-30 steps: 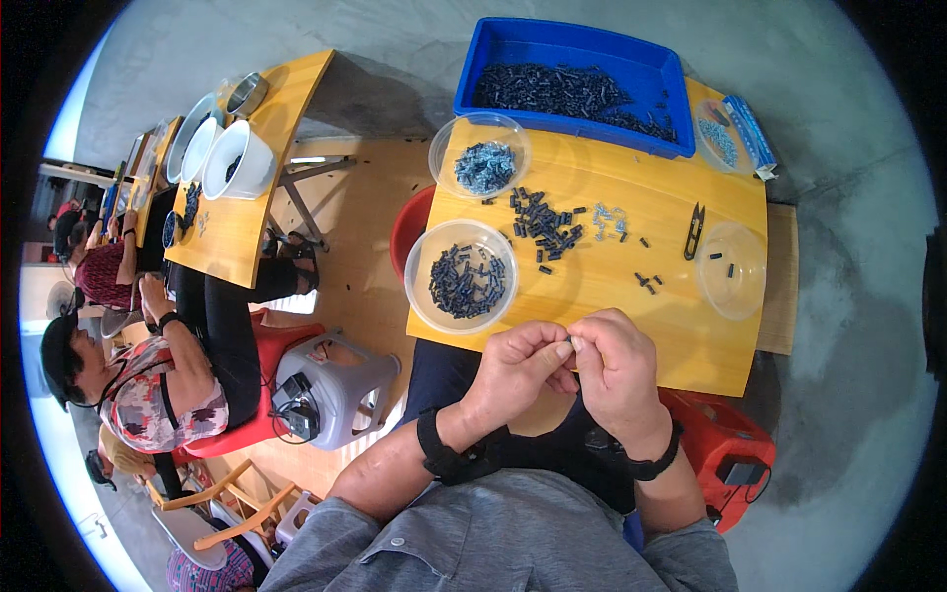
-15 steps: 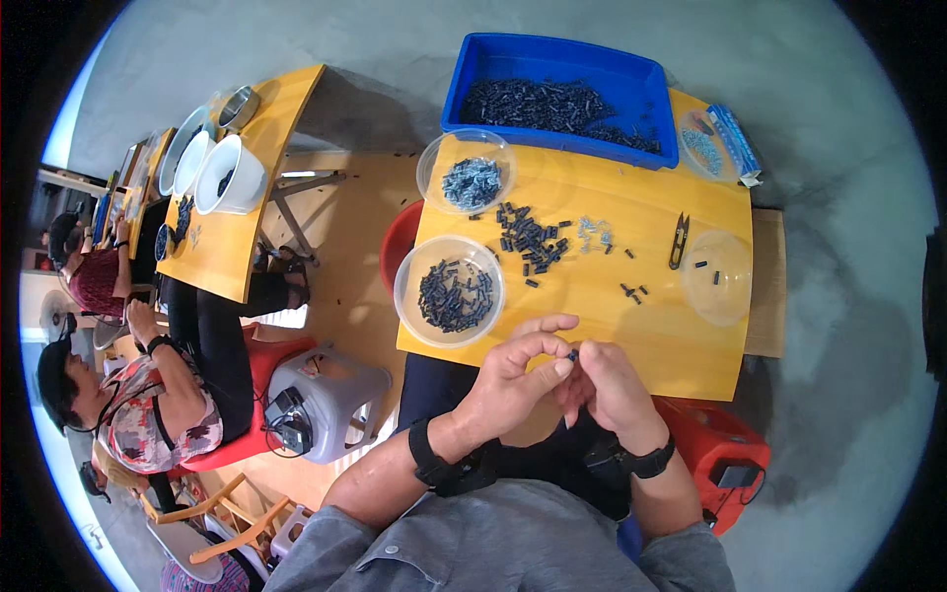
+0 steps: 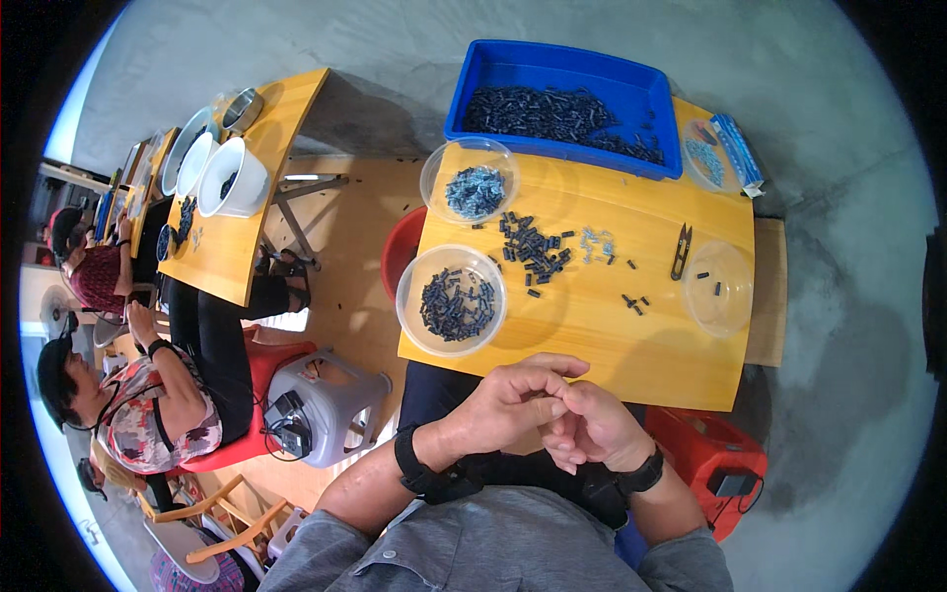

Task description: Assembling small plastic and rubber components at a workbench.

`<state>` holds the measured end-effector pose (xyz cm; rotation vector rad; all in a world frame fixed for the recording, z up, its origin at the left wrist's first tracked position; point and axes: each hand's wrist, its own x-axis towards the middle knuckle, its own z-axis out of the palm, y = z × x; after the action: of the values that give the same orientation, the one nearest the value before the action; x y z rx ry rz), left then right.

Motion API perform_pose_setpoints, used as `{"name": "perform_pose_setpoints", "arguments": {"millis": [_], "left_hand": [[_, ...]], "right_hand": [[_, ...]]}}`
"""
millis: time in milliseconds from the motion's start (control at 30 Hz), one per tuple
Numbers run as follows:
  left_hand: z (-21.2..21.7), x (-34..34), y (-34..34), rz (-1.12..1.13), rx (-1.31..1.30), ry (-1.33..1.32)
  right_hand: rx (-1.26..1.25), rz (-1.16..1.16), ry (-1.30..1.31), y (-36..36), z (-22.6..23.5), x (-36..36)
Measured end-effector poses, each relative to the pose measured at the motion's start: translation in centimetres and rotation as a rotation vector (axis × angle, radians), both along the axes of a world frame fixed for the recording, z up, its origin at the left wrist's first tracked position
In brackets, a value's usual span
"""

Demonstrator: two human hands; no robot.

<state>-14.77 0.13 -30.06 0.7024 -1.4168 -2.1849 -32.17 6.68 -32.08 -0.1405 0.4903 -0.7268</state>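
Observation:
My left hand point(image 3: 503, 403) and my right hand point(image 3: 604, 426) meet in front of the near table edge. Both are closed, thumbs and fingertips pressed together; whatever they pinch is hidden behind the fingers. Just beyond, on the yellow table point(image 3: 612, 345), stands a clear round tub point(image 3: 402, 301) holding small dark cylindrical pieces point(image 3: 456, 306). A loose pile of the same dark pieces point(image 3: 533, 245) lies to its right, beside a few small pale-blue bits point(image 3: 596, 243). Another clear tub point(image 3: 427, 187) farther back holds pale-blue and dark parts.
A blue tray point(image 3: 567, 163) of dark pieces stands at the back. To the right lie black thread snips point(image 3: 681, 251), a clear lid-like dish point(image 3: 720, 314) and a blue box point(image 3: 736, 153). A co-worker point(image 3: 163, 395) sits at another table point(image 3: 237, 266) on the left.
Both hands have come lower, toward my body, and closer together. The small dark piece that showed between my fingertips is now out of sight. The table appears slightly lower in view.

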Motion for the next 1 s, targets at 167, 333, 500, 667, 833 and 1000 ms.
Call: {"name": "perform_pose_setpoints", "arguments": {"millis": [167, 333, 500, 667, 833, 1000], "left_hand": [[1.8, -0.1, -0.7, -0.107, -0.298, -0.146], [1.6, -0.5, -0.6, -0.063, -0.363, -0.138], [2.0, -0.6, -0.7, -0.094, -0.295, -0.124], [1.9, -0.4, -1.1, -0.216, -0.237, -0.1], [1.9, -0.5, -1.1, -0.195, -0.205, -0.088], [1.9, -0.3, -1.4, -0.169, -0.152, -0.126]], "right_hand": [[-0.008, 0.082, -0.064, -0.2, 0.0, -0.6], [-0.104, 0.14, 0.041, 0.0, 0.3, -1.0], [-0.125, 0.119, -0.013, 0.5, -0.3, -1.0], [-0.185, 0.142, -0.082, 0.6, -0.7, -0.8], [-0.14, 0.086, -0.089, 1.0, -0.9, -0.3], [-0.157, 0.034, -0.087, 0.9, -0.3, 0.6]]}}
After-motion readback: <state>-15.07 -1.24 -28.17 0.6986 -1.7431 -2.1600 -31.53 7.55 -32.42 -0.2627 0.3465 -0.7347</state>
